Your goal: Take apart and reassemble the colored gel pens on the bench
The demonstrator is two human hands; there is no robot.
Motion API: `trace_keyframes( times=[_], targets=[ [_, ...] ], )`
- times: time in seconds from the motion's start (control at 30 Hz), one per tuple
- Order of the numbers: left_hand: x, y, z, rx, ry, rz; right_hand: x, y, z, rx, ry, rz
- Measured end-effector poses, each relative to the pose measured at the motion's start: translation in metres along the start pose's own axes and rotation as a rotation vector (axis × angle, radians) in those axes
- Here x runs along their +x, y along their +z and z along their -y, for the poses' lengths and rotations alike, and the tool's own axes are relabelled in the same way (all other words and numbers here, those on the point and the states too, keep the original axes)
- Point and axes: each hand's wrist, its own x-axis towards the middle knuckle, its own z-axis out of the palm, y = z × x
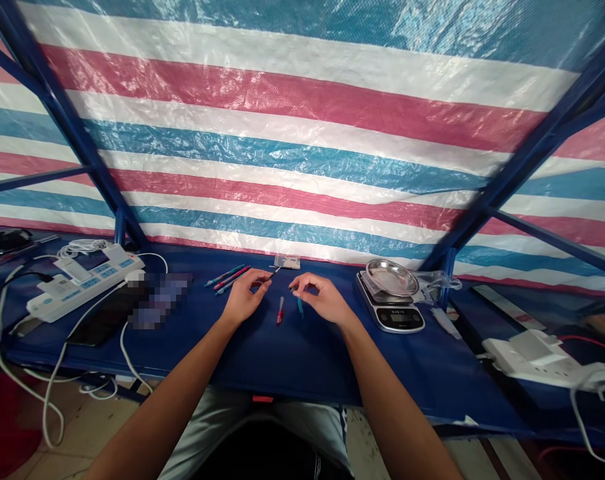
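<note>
Both hands hover over a blue cloth-covered table (292, 353), close together near its middle. My left hand (243, 299) pinches a thin dark rod (275, 271) at its fingertips, and the rod points up and to the right. My right hand (318, 300) has its fingertips curled together, with nothing visible in them. Between the hands lie a red pen part (280, 311) and a blue pen part (300, 307), both apart from my fingers. Several coloured pens (227, 277) lie left of my left hand, and a small clear plastic bag (287, 261) lies at the table's far edge.
A steel dish (392, 278) sits on a kitchen scale (390, 315) to the right. A white power strip (85, 280), white cables and a dark phone (105, 313) lie at the left. Another power strip (527, 357) sits at the right. A striped tarp hangs behind.
</note>
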Motion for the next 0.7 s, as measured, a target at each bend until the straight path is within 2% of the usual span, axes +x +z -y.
trace_keyframes(
  times=[0.1, 0.2, 0.7],
  targets=[
    [-0.002, 0.002, -0.004, 0.050, 0.021, 0.052, 0.004, -0.002, -0.006, 0.126, 0.037, -0.248],
    [-0.003, 0.003, -0.009, 0.041, 0.040, 0.092, 0.007, -0.002, -0.011, 0.200, 0.046, -0.395],
    [-0.004, 0.005, -0.016, 0.071, 0.073, 0.174, 0.006, 0.002, -0.005, 0.208, 0.044, -0.396]
  ],
)
